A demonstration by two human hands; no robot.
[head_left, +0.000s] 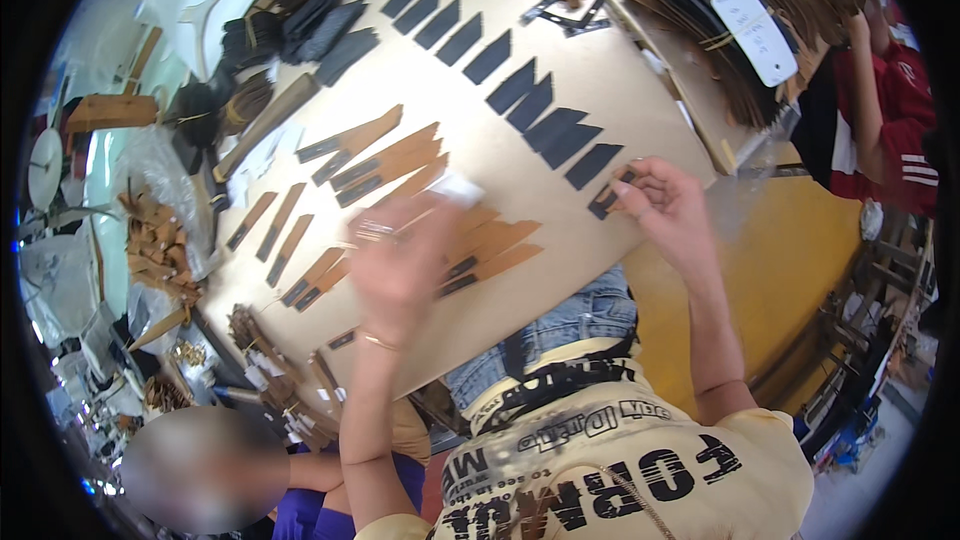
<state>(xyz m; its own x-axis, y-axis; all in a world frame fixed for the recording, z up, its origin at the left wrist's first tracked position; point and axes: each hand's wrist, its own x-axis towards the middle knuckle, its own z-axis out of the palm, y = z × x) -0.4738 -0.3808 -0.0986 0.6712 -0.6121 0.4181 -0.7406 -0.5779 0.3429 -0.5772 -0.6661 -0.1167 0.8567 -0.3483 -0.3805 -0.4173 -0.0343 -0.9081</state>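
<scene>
A small dark piece [603,204] is pinched between thumb and fingers of the right hand [668,210], at the near end of the row of black pieces, by the table edge. The left hand [395,255] is held over the brown strips [395,162], motion-blurred; a white item [458,188] is seen at its fingers, but whether it is gripped, and how far the hand is open, cannot be told.

The black pieces [560,135] are flat, slant-ended, laid in a diagonal row, some overlapped. The brown strips are dark at one end and spread in loose groups on the pale tabletop [640,100]; some are covered by the left hand. The pinched piece is partly hidden by fingers.

Brown and black bundles [690,30] are stacked at upper right, topped by a white tag [752,35]. A co-worker in red [905,90] is cut off by the fisheye rim.
</scene>
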